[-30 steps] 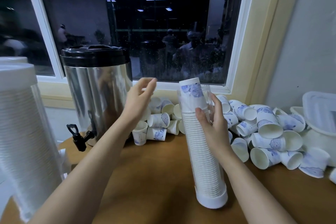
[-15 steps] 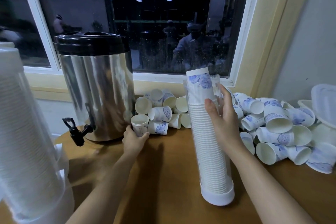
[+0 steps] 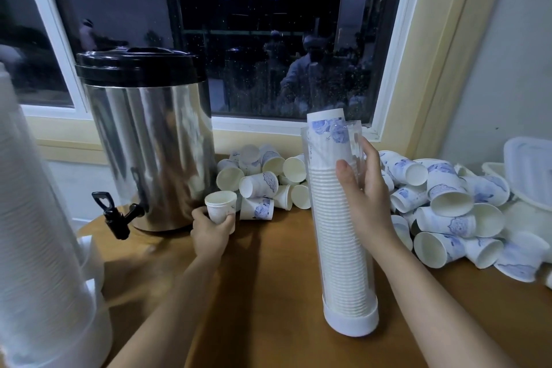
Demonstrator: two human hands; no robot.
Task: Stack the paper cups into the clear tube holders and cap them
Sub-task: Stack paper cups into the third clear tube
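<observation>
Head view: what hems the table (image 3: 277, 284) in, biggest thing first?

— The dark window (image 3: 268, 39) runs along the far edge at 12 o'clock. At 9 o'clock a filled tube of white cups (image 3: 38, 218) takes the whole left margin. The steel urn (image 3: 149, 143) stands at 10 o'clock, its black tap (image 3: 116, 213) jutting over the table's left edge.

— And open room?

— Bare wood from the centre down to 6 o'clock, between the two forearms. At 3 o'clock a heap of loose cups (image 3: 448, 209) lies against white lids (image 3: 528, 170) by the wall; a smaller heap (image 3: 263, 173) lies at 12, between the urn and the holder.

— Where is the holder?

— The clear tube holder (image 3: 343, 248) stands at 5 o'clock on its white base cap (image 3: 352, 323), packed with nested cups. The top cup (image 3: 327, 125) pokes above its open rim. The right hand (image 3: 369, 191) grips it high up, thumb on the near side, fingers curled round the far side.

— The other hand?

— The left hand (image 3: 210, 233), at 9 o'clock by the urn's foot, clasps a single cup (image 3: 220, 207), mouth up. Whether it touches the table, I cannot tell.

— Any writing?

— Only a blue flower print on the cups; any lettering is too small to read.
</observation>
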